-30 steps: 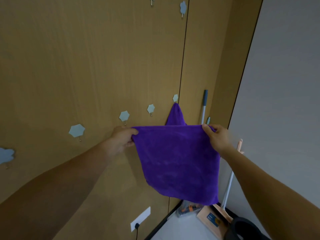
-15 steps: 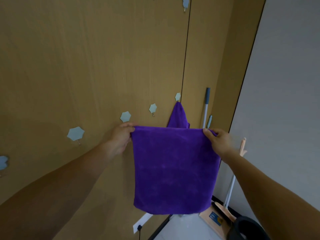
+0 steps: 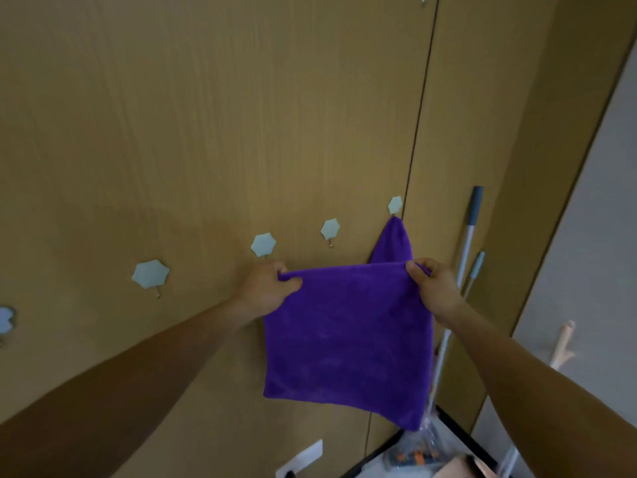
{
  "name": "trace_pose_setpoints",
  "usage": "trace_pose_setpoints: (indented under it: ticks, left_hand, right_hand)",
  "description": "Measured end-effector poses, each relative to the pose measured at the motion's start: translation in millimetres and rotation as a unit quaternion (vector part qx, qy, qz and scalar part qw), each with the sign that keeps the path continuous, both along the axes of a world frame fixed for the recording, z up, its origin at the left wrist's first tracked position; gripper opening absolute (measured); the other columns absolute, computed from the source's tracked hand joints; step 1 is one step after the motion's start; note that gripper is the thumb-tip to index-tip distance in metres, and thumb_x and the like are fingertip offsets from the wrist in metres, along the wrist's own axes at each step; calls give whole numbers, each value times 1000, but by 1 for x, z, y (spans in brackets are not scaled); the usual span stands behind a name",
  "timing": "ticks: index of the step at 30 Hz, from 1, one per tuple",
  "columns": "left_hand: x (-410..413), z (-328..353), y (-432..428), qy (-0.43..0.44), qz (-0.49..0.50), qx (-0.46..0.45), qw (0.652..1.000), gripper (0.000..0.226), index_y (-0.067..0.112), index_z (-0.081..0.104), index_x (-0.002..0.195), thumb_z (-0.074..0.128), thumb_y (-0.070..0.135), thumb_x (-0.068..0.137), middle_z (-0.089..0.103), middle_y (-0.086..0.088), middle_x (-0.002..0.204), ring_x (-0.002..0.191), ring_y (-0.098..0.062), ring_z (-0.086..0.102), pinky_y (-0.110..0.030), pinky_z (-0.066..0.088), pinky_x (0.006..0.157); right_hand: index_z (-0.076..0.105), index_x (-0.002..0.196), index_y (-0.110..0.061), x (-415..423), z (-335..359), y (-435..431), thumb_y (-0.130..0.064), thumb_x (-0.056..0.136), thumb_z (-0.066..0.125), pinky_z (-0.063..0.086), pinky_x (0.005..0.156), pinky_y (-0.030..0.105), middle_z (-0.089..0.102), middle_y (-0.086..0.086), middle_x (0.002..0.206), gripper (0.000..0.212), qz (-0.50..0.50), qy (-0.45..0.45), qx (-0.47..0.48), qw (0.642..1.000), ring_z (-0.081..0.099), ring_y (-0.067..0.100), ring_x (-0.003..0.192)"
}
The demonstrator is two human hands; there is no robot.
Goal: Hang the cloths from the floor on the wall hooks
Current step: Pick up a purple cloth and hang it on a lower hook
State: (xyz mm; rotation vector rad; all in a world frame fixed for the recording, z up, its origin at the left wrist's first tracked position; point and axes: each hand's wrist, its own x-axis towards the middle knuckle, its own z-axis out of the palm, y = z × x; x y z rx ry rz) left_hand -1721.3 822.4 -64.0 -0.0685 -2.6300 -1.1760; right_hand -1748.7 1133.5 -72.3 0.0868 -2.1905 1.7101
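I hold a purple cloth (image 3: 348, 336) spread flat in front of the wooden wall. My left hand (image 3: 267, 291) pinches its top left corner and my right hand (image 3: 432, 288) pinches its top right corner. Behind it a second purple cloth (image 3: 394, 241) hangs from a pale hexagonal wall hook (image 3: 395, 204). Bare hooks run to the left along the wall: one (image 3: 330, 230) just above the held cloth, one (image 3: 263, 244) above my left hand, and another (image 3: 150, 274) farther left.
A grey-handled mop pole (image 3: 467, 243) leans in the corner right of the cloths. A white wall socket (image 3: 300, 458) sits low on the wall. Clutter lies on the floor at the bottom right, and a pale wooden handle (image 3: 563, 346) leans on the grey wall.
The cloth has swung from a skewed diamond to hanging square. Both hands have kept their grip on its top corners, and my view has shifted slightly.
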Motion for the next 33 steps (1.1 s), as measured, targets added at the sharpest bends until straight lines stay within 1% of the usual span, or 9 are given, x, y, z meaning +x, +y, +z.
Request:
trace_pose_setpoints:
  ticks: [4,8,12,14,17,21,25,27,33]
  left_hand:
    - [-2,-1,9,40,-1,129,991,25,28,50,55,62,22,75,66,17,88,71,-1,62,-13,44,56]
    - [-7,3,25,88,49,239,966,25,35,45,56,54,15,68,58,12,65,52,0,48,-19,40,48]
    - [-17,8,43,101,84,140,981,29,39,51,80,51,11,84,56,15,84,74,1,53,-11,38,60]
    - [-22,10,47,59,43,117,990,2,38,59,83,57,39,82,61,16,88,82,1,57,-12,39,66]
    - [-32,14,48,-1,-9,3,1000,29,40,67,71,70,68,62,67,24,75,73,6,62,-7,44,55]
    - [-50,18,53,3,3,-63,998,20,38,64,63,71,49,78,65,21,60,62,1,64,-15,49,53]
    - [-58,17,64,99,94,-118,984,13,35,60,82,60,46,88,56,18,60,58,2,54,-16,39,50]
    - [-61,13,67,141,123,-136,973,16,30,63,91,58,45,90,51,18,58,55,5,49,-14,34,49]
    - [-71,7,61,99,122,-33,987,17,39,57,73,61,50,86,61,16,66,61,4,57,-12,42,52]
  right_hand:
    - [66,96,-2,-31,0,-13,-17,97,56,48,73,22,65,8,86,18,40,8,6,999,57,12,76]
    - [64,101,-6,-51,9,-29,-24,98,53,47,82,32,65,8,95,21,81,-28,2,996,57,17,87]
    - [61,104,-7,-54,19,-46,-36,95,57,48,89,32,65,7,102,31,172,-53,11,984,60,17,95]
    - [62,108,-10,-58,21,-46,-39,83,71,52,85,28,67,2,103,38,238,-76,39,968,63,13,94]
    - [69,104,-18,-71,21,-41,-29,70,84,55,78,22,71,-1,101,39,301,-103,67,946,68,10,92]
    - [73,91,-15,-92,20,-45,-29,70,84,56,65,20,74,4,89,28,298,-97,59,948,71,10,78]
    - [67,93,-8,-112,19,-53,-28,75,81,58,75,36,72,13,91,31,247,-39,66,966,68,21,81]
    - [66,98,-8,-120,20,-56,-28,76,80,56,76,32,70,9,91,33,243,-26,72,967,65,19,83]
    - [71,97,-13,-138,32,-45,-41,65,86,58,67,25,75,2,87,45,294,-135,87,942,72,15,80]
